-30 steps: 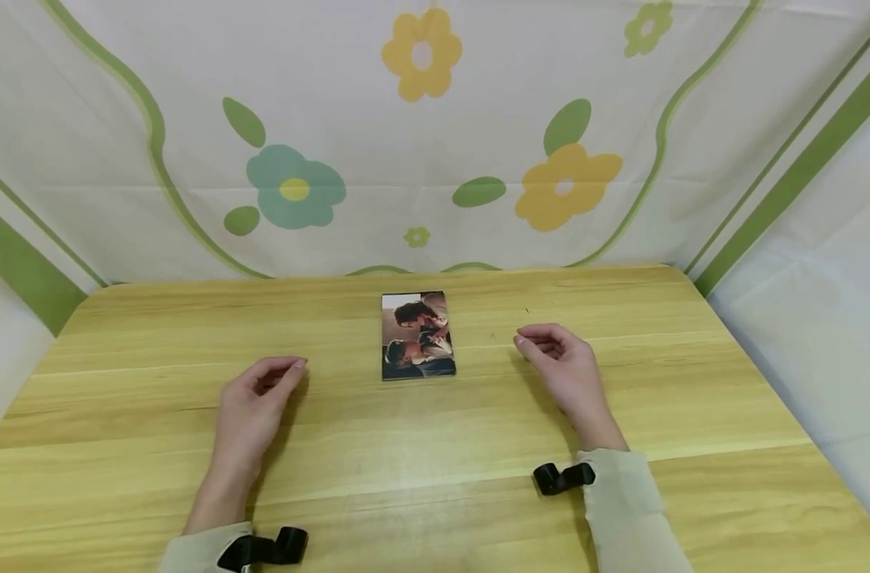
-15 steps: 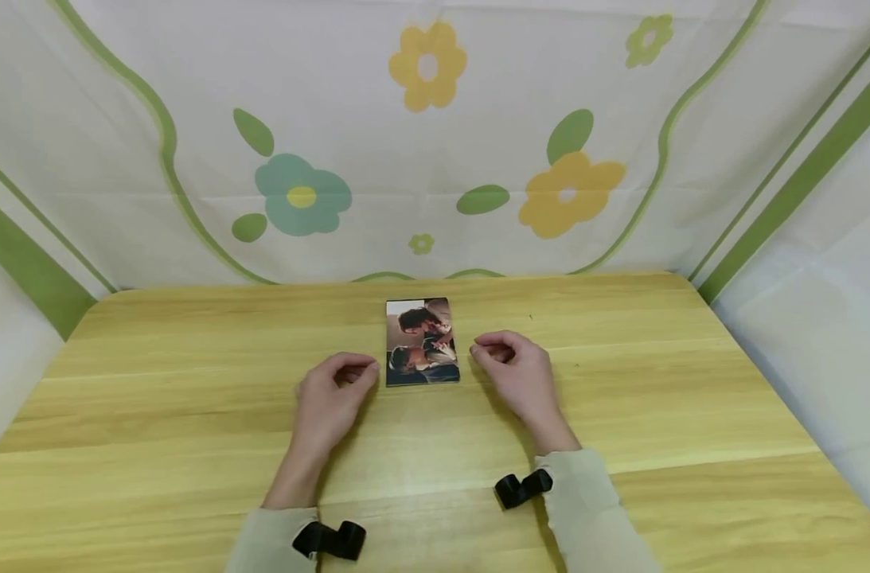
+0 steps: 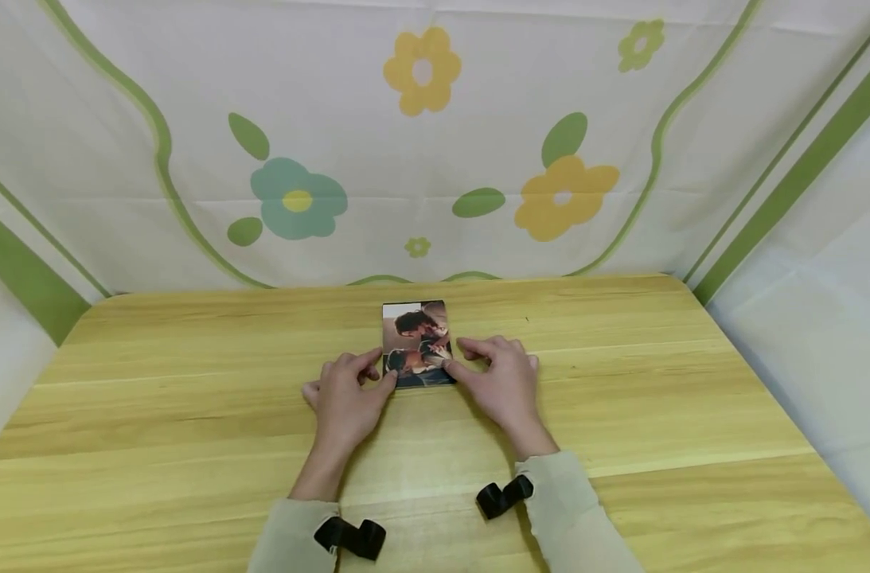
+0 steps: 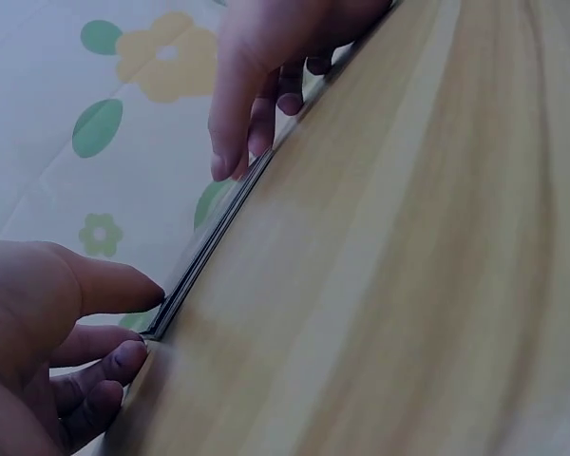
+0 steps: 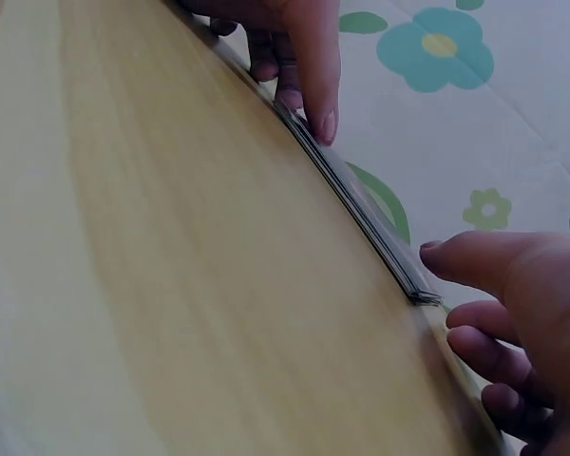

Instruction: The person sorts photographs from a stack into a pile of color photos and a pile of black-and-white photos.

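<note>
A thin stack of photo prints [image 3: 418, 330] lies near the table's back edge, its top picture showing two people sideways. From the side in the left wrist view, the stack [image 4: 214, 245] shows several dark layers. My left hand [image 3: 349, 402] pinches its left front corner, with the thumb on top and the index finger at the side edge. On the other side, my right hand [image 3: 502, 382] has its thumb over the right edge and its fingers spread beside it. In the right wrist view, that thumb [image 5: 470, 258] hovers just above the stack's corner.
The wooden table [image 3: 191, 446] has rounded back corners. Behind it hangs a white cloth [image 3: 377, 159] printed with flowers and green lines. Black camera mounts [image 3: 352, 539] sit on both sleeve cuffs.
Both hands have moved inward from either side to the photo stack, the left farther than the right. Their thumbs have come over its edges. The stack stays in place.
</note>
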Available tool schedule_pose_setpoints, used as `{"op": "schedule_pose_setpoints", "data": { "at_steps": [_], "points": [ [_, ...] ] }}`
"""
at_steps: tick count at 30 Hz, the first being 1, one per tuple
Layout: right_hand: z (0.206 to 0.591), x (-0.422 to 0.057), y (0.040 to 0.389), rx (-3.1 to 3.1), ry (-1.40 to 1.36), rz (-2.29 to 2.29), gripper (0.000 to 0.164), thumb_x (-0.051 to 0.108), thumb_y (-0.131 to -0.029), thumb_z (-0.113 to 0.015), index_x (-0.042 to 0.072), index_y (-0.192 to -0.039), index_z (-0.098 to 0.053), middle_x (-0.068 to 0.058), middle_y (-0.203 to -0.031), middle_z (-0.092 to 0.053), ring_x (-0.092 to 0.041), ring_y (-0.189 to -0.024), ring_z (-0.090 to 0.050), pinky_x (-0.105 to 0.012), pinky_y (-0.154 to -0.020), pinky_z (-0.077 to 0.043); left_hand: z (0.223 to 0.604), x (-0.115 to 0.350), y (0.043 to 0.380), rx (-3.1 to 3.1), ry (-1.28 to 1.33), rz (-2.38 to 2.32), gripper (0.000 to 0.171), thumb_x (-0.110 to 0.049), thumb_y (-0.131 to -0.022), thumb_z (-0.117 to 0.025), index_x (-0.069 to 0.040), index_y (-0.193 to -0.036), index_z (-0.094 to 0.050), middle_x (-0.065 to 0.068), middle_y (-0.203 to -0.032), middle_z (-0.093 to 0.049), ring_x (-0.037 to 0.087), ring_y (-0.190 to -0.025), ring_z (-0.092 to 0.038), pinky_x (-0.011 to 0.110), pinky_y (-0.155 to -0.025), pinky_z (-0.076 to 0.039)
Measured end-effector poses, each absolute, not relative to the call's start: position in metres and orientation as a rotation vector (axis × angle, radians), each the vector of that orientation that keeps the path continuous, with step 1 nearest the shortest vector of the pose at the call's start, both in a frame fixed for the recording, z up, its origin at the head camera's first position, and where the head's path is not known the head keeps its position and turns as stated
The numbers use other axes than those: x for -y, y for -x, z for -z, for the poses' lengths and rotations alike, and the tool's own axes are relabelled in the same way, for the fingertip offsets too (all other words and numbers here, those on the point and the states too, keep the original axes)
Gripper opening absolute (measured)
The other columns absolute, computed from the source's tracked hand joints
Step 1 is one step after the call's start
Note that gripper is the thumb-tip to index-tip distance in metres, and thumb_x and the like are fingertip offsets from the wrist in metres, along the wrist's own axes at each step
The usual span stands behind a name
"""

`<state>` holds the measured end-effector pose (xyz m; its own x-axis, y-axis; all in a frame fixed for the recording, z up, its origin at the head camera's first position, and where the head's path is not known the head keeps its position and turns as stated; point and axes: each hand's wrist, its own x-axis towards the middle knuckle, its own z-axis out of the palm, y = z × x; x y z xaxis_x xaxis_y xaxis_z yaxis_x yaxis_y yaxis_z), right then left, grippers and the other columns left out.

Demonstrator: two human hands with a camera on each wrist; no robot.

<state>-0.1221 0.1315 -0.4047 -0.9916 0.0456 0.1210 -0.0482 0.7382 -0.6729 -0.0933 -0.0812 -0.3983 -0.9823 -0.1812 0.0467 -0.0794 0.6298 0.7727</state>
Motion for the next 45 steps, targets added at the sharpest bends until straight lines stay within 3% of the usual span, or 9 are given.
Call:
{"op": "schedule_pose_setpoints", "data": {
  "at_steps": [7, 31, 45],
  "points": [
    [0.405, -0.13, 0.125, 2.822, -0.068, -1.022, 0.044, 0.047, -0.088, -0.087, 0.026, -0.126, -0.081, 0.001, -0.109, -0.075, -0.024, -0.101, -0.054, -0.048, -0.094, -0.031, 0.398, 0.081, 0.095, 2.729, -0.217, 1.24, 0.044, -0.023, -0.096, -0.081, -0.011, -0.137, -0.074, 0.008, -0.094, -0.067, 0.028, -0.092, -0.047, 0.051, -0.088, -0.017],
    [0.391, -0.145, 0.123, 2.859, -0.086, -0.955, 0.042, 0.047, -0.094, -0.081, 0.03, -0.133, -0.078, 0.001, -0.109, -0.074, -0.026, -0.103, -0.053, -0.048, -0.095, -0.031, 0.391, 0.068, 0.098, 2.693, -0.139, 1.21, 0.042, -0.025, -0.097, -0.078, -0.013, -0.137, -0.075, 0.009, -0.096, -0.067, 0.03, -0.091, -0.048, 0.049, -0.087, -0.017],
    [0.39, -0.145, 0.118, 2.866, -0.092, -1.0, 0.044, 0.047, -0.091, -0.084, 0.03, -0.132, -0.078, 0.003, -0.107, -0.074, -0.023, -0.098, -0.051, -0.045, -0.094, -0.031, 0.392, 0.068, 0.092, 2.688, -0.151, 1.21, 0.042, -0.024, -0.096, -0.078, -0.013, -0.136, -0.075, 0.01, -0.097, -0.069, 0.03, -0.092, -0.049, 0.05, -0.087, -0.018]
  ]
}}
